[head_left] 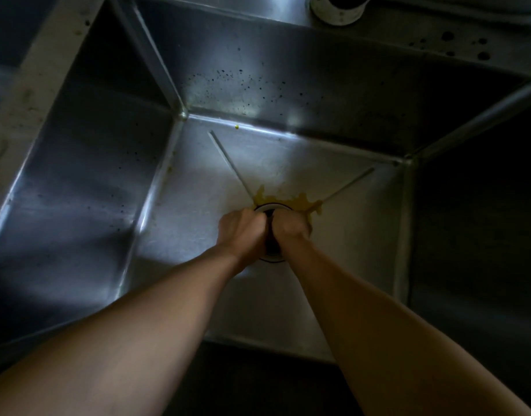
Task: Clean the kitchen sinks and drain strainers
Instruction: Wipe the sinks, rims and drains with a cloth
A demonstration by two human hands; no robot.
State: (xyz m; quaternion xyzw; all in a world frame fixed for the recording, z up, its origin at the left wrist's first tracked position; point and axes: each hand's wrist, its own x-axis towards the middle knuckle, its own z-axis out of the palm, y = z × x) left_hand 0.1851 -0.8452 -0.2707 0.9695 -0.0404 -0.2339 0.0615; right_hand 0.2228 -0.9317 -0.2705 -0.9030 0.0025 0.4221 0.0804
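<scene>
At the far left, a pale, stained divider strip (pixel 33 85) runs diagonally between a second basin, barely seen in the corner, and the deep stainless-steel sink (pixel 87 163) that fills the view. The sink's left wall is dim and streaked with reflected light. Its back wall carries a scatter of small dark specks (pixel 228 85), and one tiny yellow crumb (pixel 236 126) sits at the seam where that wall meets the floor. Two pressed creases run across the pale floor toward the round metal drain strainer (pixel 271 232) near the middle.

The left hand (pixel 243 232) is down on the left side of the strainer, fingers curled tight into a closed grip, though what they clasp is hidden. A smear of yellow residue (pixel 291 202) lies on the floor along the drain's far rim. The right hand (pixel 291 226) presses against the strainer's right side, fingers likewise curled closed, its hold not visible. Both bare forearms reach in from the near edge.

On the ledge at the upper right stands a white cylindrical container (pixel 337 9), and dark spots (pixel 465 45) dot the ledge beyond it.
</scene>
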